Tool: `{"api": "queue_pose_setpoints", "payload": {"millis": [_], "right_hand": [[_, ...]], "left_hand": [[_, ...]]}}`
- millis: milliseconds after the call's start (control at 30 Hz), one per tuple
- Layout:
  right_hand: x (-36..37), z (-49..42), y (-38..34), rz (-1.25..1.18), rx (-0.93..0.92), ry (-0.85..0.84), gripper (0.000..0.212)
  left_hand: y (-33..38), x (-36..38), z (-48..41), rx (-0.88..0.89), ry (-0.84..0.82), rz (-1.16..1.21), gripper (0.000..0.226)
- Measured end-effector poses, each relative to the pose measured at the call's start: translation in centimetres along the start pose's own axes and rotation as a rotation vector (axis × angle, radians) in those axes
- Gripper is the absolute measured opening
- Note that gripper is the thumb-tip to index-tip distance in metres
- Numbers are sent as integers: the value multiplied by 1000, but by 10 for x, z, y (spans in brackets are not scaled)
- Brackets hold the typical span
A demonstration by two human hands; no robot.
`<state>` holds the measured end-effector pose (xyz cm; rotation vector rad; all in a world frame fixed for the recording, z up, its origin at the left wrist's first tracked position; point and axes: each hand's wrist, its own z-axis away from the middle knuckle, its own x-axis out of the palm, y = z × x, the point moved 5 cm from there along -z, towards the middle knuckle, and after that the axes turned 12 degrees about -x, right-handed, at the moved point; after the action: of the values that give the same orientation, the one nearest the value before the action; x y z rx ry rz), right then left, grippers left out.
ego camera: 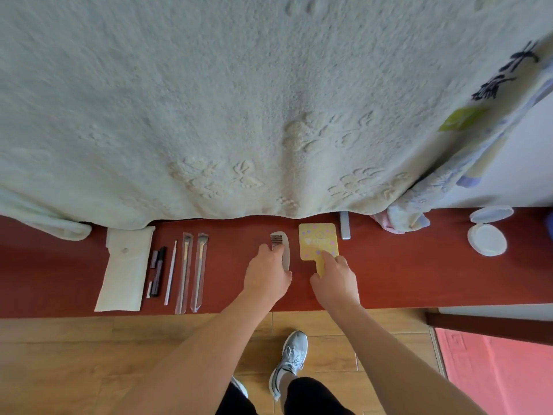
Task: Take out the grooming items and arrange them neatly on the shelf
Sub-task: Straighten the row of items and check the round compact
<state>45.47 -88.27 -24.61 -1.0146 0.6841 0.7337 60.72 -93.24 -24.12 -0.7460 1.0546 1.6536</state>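
On the red-brown shelf [233, 283] lies a row of grooming items. A white pouch [125, 271] is at the left, then dark cosmetic sticks [157, 271], a thin white stick [170, 272] and two wrapped brushes [193, 271]. My left hand [267, 274] rests on a grey comb [282, 239] with its fingers curled over the lower part. My right hand [335, 275] touches a yellow hand mirror [317, 239], with the index fingertip on its lower edge and the thumb beside the handle.
A pale green blanket [239, 100] hangs down to the shelf's back edge. A grey bar [344, 225] lies behind the mirror, and an open white round case [487, 238] sits far right. Below the shelf are a wooden floor [89, 354], my shoe [291, 357] and a pink mat [493, 375].
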Motion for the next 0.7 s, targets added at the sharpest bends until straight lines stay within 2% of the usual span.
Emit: {"api": "queue_pose_setpoints", "payload": {"millis": [700], "right_hand": [[50,8,-80,-40,-47,1,53]], "left_hand": [[-99,-33,-4,-71,28,-19,56]]}}
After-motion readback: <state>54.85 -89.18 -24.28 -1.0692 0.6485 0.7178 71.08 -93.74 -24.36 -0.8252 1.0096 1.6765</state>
